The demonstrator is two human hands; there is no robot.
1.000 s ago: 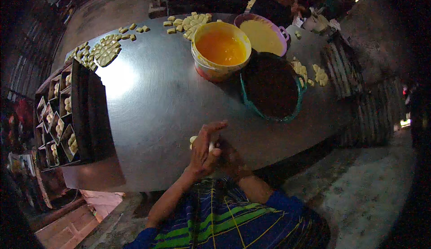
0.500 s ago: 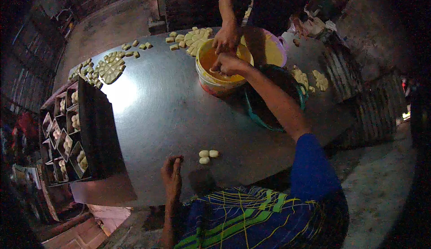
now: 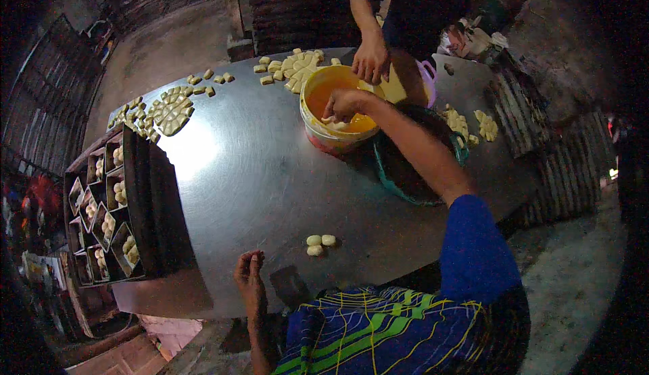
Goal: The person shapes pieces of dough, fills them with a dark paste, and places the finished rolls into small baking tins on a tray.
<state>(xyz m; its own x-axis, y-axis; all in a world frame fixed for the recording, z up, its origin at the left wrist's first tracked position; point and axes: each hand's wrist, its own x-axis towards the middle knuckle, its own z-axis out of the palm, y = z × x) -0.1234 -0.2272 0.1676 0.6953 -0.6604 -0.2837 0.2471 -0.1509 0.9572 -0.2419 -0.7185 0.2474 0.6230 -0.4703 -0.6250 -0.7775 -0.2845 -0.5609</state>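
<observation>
My right hand [image 3: 343, 105] reaches across the metal table [image 3: 257, 172] into a yellow bucket [image 3: 318, 128] of orange liquid, its fingers curled at the liquid's near edge; what they hold cannot be told. My left hand [image 3: 250, 277] rests on the table's near edge, fingers together, holding nothing. Three small pale dough balls [image 3: 319, 243] lie on the table between my arms. Another person's hand [image 3: 370, 61] hovers over the bucket's far rim.
A black rack [image 3: 115, 206] of moulds filled with dough pieces stands at the left. Cut dough pieces [image 3: 165, 108] lie at the far left and far middle [image 3: 297, 64]. A teal basin [image 3: 405, 172] sits under my right forearm, a purple-rimmed bowl [image 3: 426, 78] behind it.
A second ago both my hands were together at the near edge. My right hand has since reached out to the bucket; three dough balls lie on the table. Another person's hand came over the bucket.
</observation>
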